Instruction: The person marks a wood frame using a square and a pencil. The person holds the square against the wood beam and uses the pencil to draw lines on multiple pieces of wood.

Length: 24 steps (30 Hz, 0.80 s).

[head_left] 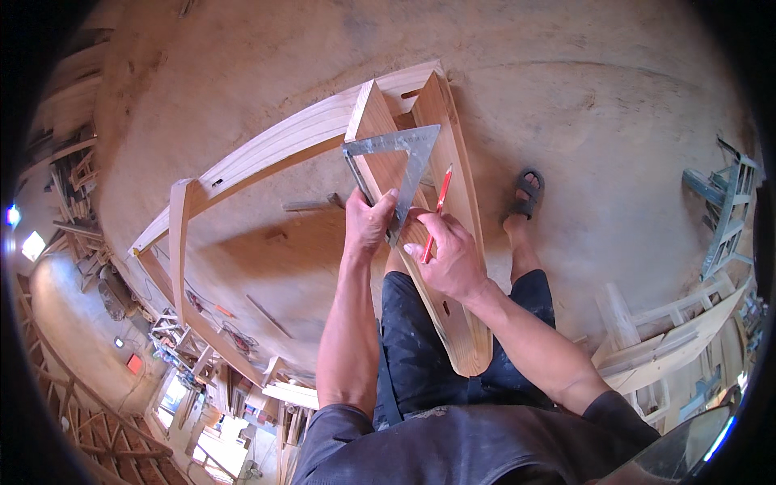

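A grey metal triangular square point(416, 158) lies across a light wooden board point(378, 121). My left hand point(369, 218) grips its lower corner, thumb on top, with the square's thick edge running along the board's left side. Close by on the right, my right hand point(454, 257) holds a red pencil point(444, 190) between thumb and fingers, pointed end up and away from the board. Its fingertips are near the square's lower tip. A second wooden beam point(462, 182) runs alongside to the right, between my legs.
A long pale rail point(283, 149) extends to the far left, joined to an upright piece point(179, 234). Loose wood scraps point(311, 205) lie on the dusty floor. A blue-grey stand point(723, 210) is at the right, with another wooden frame point(671, 347) nearer me. Stacked timber fills the left edge.
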Tool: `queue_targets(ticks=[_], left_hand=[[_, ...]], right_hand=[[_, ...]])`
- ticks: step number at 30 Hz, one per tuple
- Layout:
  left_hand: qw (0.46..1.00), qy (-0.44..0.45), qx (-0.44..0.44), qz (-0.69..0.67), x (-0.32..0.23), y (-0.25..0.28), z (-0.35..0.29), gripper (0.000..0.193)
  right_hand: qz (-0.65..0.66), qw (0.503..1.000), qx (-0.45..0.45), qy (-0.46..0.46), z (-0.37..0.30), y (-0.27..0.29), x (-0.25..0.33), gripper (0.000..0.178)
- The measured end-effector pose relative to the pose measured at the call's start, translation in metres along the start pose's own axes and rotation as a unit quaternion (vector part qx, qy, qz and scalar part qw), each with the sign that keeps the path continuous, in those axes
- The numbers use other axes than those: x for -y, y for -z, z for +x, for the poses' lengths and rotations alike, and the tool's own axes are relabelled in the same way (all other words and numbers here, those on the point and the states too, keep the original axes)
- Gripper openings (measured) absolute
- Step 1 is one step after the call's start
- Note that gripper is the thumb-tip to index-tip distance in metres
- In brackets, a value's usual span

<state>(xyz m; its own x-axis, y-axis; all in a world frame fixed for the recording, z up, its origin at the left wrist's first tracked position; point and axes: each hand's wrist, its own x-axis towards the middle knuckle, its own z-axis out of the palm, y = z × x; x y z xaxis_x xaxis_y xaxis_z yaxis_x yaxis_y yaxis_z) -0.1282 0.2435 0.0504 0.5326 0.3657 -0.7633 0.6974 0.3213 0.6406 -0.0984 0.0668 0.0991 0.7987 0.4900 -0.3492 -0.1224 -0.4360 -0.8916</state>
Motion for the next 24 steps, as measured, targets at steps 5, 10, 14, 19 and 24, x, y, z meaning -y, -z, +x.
queue_targets(ticks=[5, 10, 14, 19, 24], left_hand=[[1.0, -0.002, 0.009, 0.003, 0.008, 0.005, 0.004, 0.038], [1.0, 0.0, 0.013, -0.025, 0.007, 0.004, 0.003, 0.038], [1.0, 0.0, 0.016, 0.0, 0.0, 0.004, 0.002, 0.04], [0.999, -0.001, -0.008, 0.034, -0.001, 0.001, 0.001, 0.044], [0.999, -0.002, -0.025, 0.039, -0.027, -0.017, -0.011, 0.048]], right_hand=[[0.003, 1.0, -0.006, 0.012, -0.001, -0.003, -0.005, 0.043], [-0.008, 1.0, -0.007, 0.024, 0.001, -0.001, 0.001, 0.044], [-0.006, 0.999, -0.016, 0.035, -0.001, -0.005, -0.005, 0.044], [-0.001, 1.0, -0.011, 0.028, -0.001, -0.005, -0.006, 0.044], [-0.013, 0.999, -0.031, 0.025, -0.001, -0.004, -0.011, 0.043]])
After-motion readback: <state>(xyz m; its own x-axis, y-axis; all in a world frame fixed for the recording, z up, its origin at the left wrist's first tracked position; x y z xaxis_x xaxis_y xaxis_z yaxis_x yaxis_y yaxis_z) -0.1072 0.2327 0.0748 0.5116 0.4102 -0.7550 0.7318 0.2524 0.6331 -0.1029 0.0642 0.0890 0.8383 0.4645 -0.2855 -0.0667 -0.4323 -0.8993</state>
